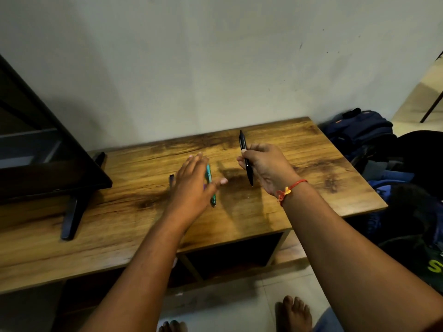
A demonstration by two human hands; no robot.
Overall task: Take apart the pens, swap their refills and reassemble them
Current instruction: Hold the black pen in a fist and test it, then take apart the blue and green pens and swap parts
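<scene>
A: On the wooden worktop, right of centre: right hand raised clear of the surface, grip closed round a black pen. Held near mid-barrel, roughly upright, tip down, clip end up. Looks whole, no seam opened.

B: And on the left?

A: Left hand flat and spread, palm down, fingers loose, gripping nothing. Low over a green pen lying on the worktop; barrel shows along the thumb side, tip toward the near edge. Touching or just above: cannot tell, motion blur. Also a small dark piece just left of that hand, mostly hidden; not identified.

B: Step in hand?

A: Judged as pick-up, before any disassembly. One pen lifted, the other not yet taken. No refill, spring or loose barrel half visible anywhere.

B: Next move calls for what?

A: Closing the left fingers on the green pen, or leaving it and bringing the left hand across to the black one. Either way, two hands on one pen: one pinching the front section, the other turning the rear barrel. Worth working low over the worktop, since a spring may pop free. Worth keeping parts of each pen in separate spots, well away from the monitor stand at far left.
</scene>
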